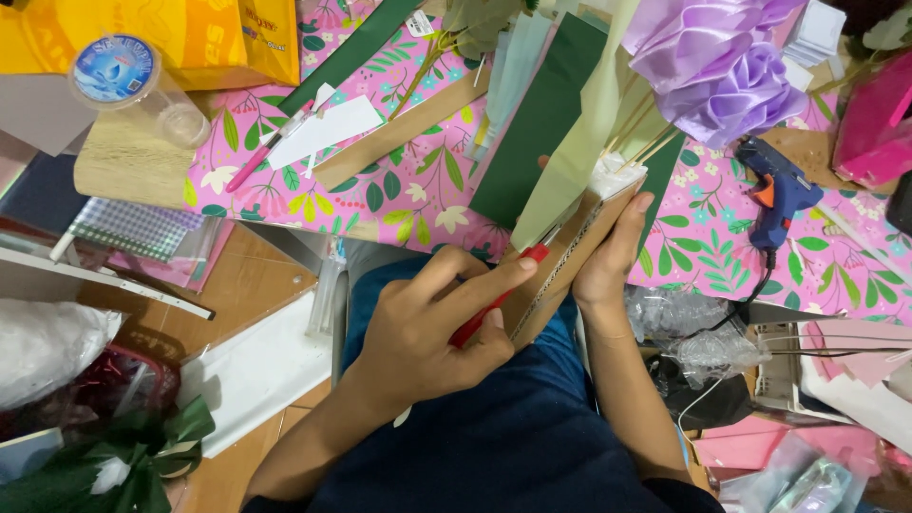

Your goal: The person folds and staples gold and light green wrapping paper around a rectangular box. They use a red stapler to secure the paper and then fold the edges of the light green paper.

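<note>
Head view shows me my left hand (423, 328) closed around a red-handled cutter (496, 302) whose tip meets a brown cardboard piece (560, 271), while my right hand (613, 252) grips that cardboard's far edge (a blue glue gun (779, 195) lies nearby on floral paper (418, 185)).

Red cutter (494, 302): grip hidden inside left hand (427, 328). Cardboard box (570, 256): far side covered by right hand (608, 252). Orange bag (204, 38), upper left, cut by top edge.
</note>
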